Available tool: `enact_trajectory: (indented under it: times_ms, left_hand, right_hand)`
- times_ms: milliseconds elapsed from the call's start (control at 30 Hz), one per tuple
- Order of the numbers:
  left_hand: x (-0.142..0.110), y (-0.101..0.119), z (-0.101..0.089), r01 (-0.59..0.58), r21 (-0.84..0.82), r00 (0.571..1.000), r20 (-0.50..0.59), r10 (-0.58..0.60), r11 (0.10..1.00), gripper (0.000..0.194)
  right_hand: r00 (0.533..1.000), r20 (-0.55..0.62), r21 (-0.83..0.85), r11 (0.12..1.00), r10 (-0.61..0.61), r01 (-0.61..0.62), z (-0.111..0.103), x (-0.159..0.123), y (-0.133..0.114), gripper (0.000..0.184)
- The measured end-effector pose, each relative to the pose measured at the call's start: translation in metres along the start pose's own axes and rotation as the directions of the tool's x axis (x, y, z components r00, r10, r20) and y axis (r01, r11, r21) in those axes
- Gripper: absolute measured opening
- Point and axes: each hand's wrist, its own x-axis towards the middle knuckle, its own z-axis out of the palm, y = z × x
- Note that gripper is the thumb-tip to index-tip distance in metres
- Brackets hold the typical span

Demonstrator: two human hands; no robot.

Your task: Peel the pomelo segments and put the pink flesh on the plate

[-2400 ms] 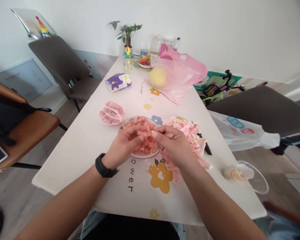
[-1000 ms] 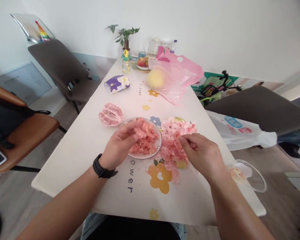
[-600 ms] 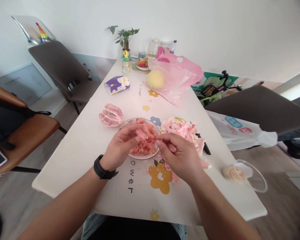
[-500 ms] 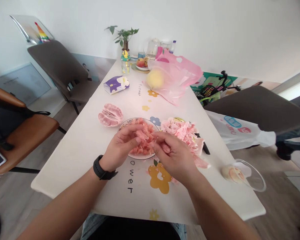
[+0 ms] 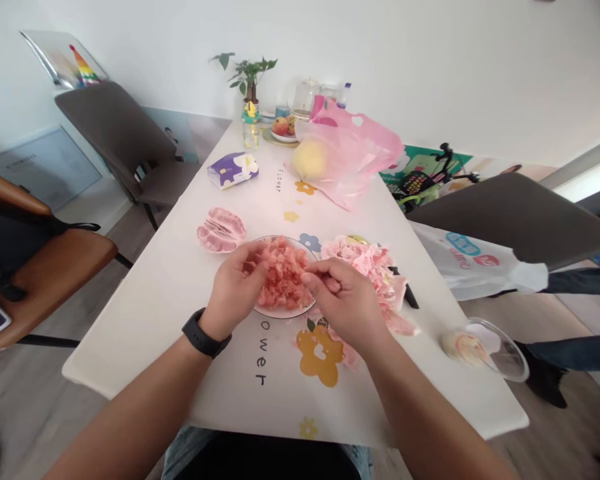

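Note:
A white plate (image 5: 285, 315) with a dark rim is heaped with loose pink pomelo flesh (image 5: 283, 277). My left hand (image 5: 236, 287), wearing a black watch, is at its left edge, fingers loosely bent, thumb and forefinger apart, nothing visible between them. At the right edge, my right hand (image 5: 347, 300) has thumb and forefinger pinched together; whatever they hold is hidden. A peeled pomelo portion (image 5: 222, 231) lies left of the plate. Beside my right hand is a pile of pale pink pomelo membranes (image 5: 370, 267), with a black handle (image 5: 411, 297) partly under it.
A purple tissue pack (image 5: 233, 169) and a pink plastic bag (image 5: 355, 150) around a yellow round fruit lie farther up the table. Behind are a plant (image 5: 251, 77) and a fruit bowl. A clear container (image 5: 500, 350) sits near the right edge. Beyond it, a person's legs (image 5: 575, 350) show.
The piece of pomelo flesh in my left hand is gone from its fingers, and that hand has drawn slightly left. My right hand stays pinched near the plate. A person's legs have shifted at right.

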Motion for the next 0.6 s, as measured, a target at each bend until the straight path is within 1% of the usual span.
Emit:
enact_trajectory:
  times_ms: [67, 100, 133, 167, 200, 267, 300, 333, 400, 467, 533, 600]
  left_hand:
    - [0.005, -0.004, -0.005, -0.065, 0.239, 0.991, -0.099, 0.091, 0.969, 0.027]
    - [0.007, -0.008, -0.007, -0.098, 0.339, 0.982, -0.118, 0.146, 0.936, 0.027]
    - [0.01, -0.011, -0.009, -0.128, 0.429, 0.973, -0.119, 0.196, 0.894, 0.027]
    - [0.012, -0.015, -0.01, -0.16, 0.508, 0.969, -0.082, 0.232, 0.846, 0.026]
    - [0.013, -0.018, -0.011, -0.193, 0.57, 0.969, -0.015, 0.245, 0.799, 0.025]
    - [0.015, -0.022, -0.012, -0.236, 0.64, 0.967, 0.085, 0.239, 0.731, 0.023]
    - [0.015, -0.023, -0.012, -0.241, 0.651, 0.968, 0.104, 0.23, 0.72, 0.023]
    - [0.014, -0.022, -0.012, -0.233, 0.65, 0.97, 0.104, 0.22, 0.723, 0.023]
    - [0.012, -0.019, -0.01, -0.213, 0.627, 0.976, 0.102, 0.193, 0.749, 0.021]
    - [0.009, -0.016, -0.008, -0.216, 0.594, 0.976, 0.129, 0.173, 0.775, 0.017]
    - [0.006, -0.014, -0.006, -0.241, 0.572, 0.97, 0.136, 0.199, 0.784, 0.016]
    - [0.004, -0.013, -0.004, -0.27, 0.539, 0.96, 0.089, 0.265, 0.798, 0.017]
  right_hand:
    - [0.983, 0.013, 0.122, 0.975, 0.185, -0.185, -0.001, 0.003, 0.004, 0.024]
    - [0.964, 0.032, 0.201, 0.943, 0.263, -0.264, -0.001, 0.005, 0.006, 0.026]
    - [0.944, 0.055, 0.296, 0.897, 0.326, -0.327, -0.002, 0.007, 0.007, 0.026]
    - [0.925, 0.084, 0.405, 0.835, 0.372, -0.373, -0.002, 0.008, 0.009, 0.025]
    - [0.909, 0.122, 0.514, 0.758, 0.398, -0.401, -0.002, 0.009, 0.009, 0.025]
    - [0.894, 0.215, 0.676, 0.6, 0.394, -0.427, -0.003, 0.011, 0.01, 0.028]
    - [0.891, 0.26, 0.717, 0.543, 0.372, -0.436, -0.004, 0.011, 0.01, 0.03]
    - [0.891, 0.296, 0.738, 0.509, 0.345, -0.443, -0.004, 0.011, 0.01, 0.032]
    - [0.895, 0.331, 0.757, 0.482, 0.3, -0.442, -0.005, 0.01, 0.009, 0.036]
    - [0.894, 0.347, 0.769, 0.46, 0.284, -0.445, -0.006, 0.009, 0.01, 0.036]
    - [0.886, 0.376, 0.779, 0.425, 0.273, -0.462, -0.005, 0.009, 0.012, 0.036]
    - [0.869, 0.426, 0.782, 0.381, 0.252, -0.493, -0.004, 0.009, 0.013, 0.035]
